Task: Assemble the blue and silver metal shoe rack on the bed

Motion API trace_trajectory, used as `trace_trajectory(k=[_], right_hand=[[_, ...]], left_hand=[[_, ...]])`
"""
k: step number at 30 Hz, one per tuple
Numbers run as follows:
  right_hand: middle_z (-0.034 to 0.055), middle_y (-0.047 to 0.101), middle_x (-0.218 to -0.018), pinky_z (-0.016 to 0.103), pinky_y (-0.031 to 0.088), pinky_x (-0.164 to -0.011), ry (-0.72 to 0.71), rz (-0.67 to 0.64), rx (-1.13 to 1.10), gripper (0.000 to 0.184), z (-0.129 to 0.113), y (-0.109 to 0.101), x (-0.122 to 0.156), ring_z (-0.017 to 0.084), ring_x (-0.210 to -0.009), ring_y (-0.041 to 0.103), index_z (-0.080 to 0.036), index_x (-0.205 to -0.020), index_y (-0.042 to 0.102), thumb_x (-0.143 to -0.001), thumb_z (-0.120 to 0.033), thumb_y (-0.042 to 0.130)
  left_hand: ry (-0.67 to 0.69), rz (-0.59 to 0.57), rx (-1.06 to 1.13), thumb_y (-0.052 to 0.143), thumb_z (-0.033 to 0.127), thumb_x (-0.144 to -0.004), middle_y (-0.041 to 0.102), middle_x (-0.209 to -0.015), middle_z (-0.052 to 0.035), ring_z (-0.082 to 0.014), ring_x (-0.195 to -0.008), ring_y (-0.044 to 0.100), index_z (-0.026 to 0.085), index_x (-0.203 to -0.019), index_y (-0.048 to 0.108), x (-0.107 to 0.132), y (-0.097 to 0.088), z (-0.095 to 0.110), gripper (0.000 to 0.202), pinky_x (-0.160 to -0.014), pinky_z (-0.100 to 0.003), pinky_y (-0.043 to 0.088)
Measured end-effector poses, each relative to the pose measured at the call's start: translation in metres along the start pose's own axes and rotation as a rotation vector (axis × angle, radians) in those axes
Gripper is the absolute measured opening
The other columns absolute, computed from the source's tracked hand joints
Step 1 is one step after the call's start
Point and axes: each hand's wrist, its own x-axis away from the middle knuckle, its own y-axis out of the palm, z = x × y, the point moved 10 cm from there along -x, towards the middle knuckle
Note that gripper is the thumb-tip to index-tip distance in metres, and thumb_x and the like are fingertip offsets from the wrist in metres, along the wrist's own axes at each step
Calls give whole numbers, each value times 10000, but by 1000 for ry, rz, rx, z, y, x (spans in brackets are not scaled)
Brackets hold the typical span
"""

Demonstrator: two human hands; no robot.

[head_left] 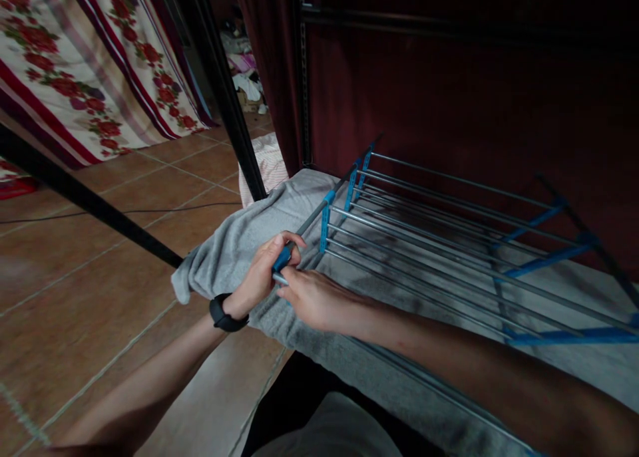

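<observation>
A metal rack (439, 244) of silver rods with blue plastic brackets lies on a grey towel (234, 244) on the floor. My left hand (262, 271), a black band on its wrist, is closed around a blue connector (282, 257) at the rack's near left corner. My right hand (312, 297) lies beside it, fingers pinched on the end of a silver rod (279, 279) at that same connector. Both hands touch each other at the corner.
Terracotta floor tiles (100, 271) stretch left. A black metal frame post (224, 98) and a diagonal black bar (84, 197) stand close by. A dark red curtain (449, 91) hangs behind the rack. Floral fabric (84, 64) hangs at top left. A black cable (124, 211) crosses the floor.
</observation>
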Motion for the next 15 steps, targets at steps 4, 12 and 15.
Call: trace_trajectory(k=[4,12,15], right_hand=[[77,680,-904,258,378,-561,-1,-3,-6,133,0,1,0,196,-812,651,-175,-995,521,-990,-285,448],[70,676,-923,260,362,-574,6,-3,-31,148,2,-1,2,195,-846,649,-186,-980,517,-978,-327,471],[61,677,-942,261,380,-623,-30,25,-56,132,0,-4,3,183,-864,643,-189,-961,526,-969,-304,462]], left_hand=[[38,0,35,371,593,-954,504,-669,-20,-134,-589,434,154,-909,605,0,-1,-3,499,-532,-245,344],[29,38,63,275,651,-956,486,-644,-21,-133,-572,428,160,-883,597,2,0,-6,592,-527,-248,348],[19,96,64,266,642,-962,466,-620,-8,-124,-543,400,151,-965,615,5,-2,-6,602,-501,-240,339]])
